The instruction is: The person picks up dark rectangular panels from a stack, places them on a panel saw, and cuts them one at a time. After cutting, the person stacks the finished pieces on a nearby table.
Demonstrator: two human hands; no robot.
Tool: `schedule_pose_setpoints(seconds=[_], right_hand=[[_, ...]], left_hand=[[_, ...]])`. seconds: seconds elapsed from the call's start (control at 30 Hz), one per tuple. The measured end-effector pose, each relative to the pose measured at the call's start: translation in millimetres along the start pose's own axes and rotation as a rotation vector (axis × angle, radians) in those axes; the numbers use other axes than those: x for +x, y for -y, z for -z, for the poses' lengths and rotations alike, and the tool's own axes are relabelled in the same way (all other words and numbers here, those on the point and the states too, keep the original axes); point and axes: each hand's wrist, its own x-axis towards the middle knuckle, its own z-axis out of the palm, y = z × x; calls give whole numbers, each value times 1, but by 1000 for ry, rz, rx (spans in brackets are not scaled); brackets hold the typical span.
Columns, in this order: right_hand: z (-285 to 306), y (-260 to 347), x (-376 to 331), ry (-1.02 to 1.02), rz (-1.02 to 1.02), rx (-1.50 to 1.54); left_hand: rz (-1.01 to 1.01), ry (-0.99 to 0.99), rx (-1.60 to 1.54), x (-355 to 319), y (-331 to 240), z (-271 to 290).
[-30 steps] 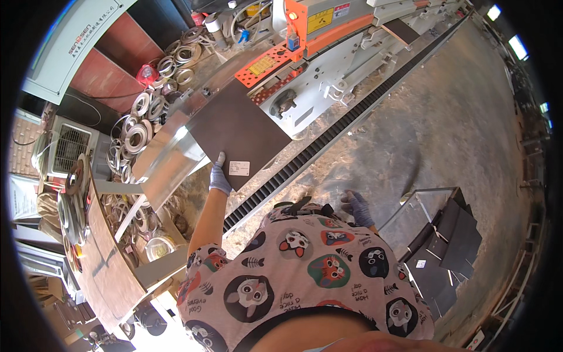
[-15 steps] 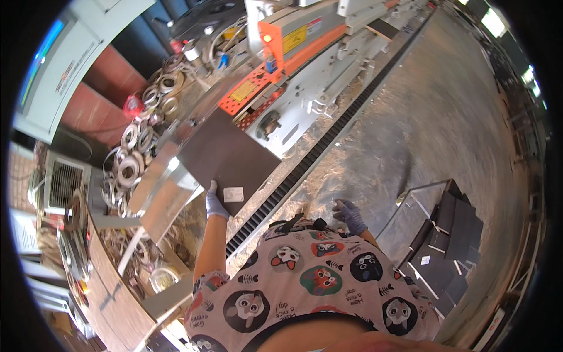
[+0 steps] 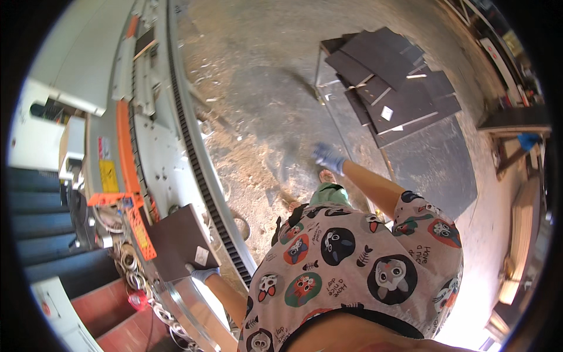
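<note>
A dark brown board [image 3: 176, 242] with a white label near one corner lies at the orange end of a long machine [image 3: 157, 111]. My left hand [image 3: 205, 274], in a pale glove, grips the board's near edge. Its thumb is on the top face and the other fingers are hidden. My gloved right hand [image 3: 328, 158] hangs in the air over the floor, slightly smeared, its fingers stretched out and holding nothing. Beyond it on the right is a loose pile of similar dark boards [image 3: 390, 82], some with white labels.
A black ribbed track [image 3: 193, 149] runs along the machine's near side. Coiled edging strips [image 3: 130, 258] lie at lower left, beside a red bag [image 3: 138, 300]. The pile rests on a low dark platform [image 3: 437, 170]. A wooden bench [image 3: 519, 119] stands at far right.
My view has swung to the right, bringing the board pile toward the centre. My right arm now reaches out toward the pile. The left hand still holds the board at the machine.
</note>
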Motion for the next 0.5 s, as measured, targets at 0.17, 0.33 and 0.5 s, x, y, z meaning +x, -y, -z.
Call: schedule_pose_setpoints(seconds=[0.17, 0.33, 0.5], right_hand=[[126, 25, 52, -664, -19, 37], [296, 37, 116, -1132, -52, 361], [405, 50, 173, -892, 55, 704]], left_hand=[[-89, 2, -36, 87, -32, 19], [-493, -282, 204, -45, -8, -49], [-585, -127, 161, -100, 65, -87]])
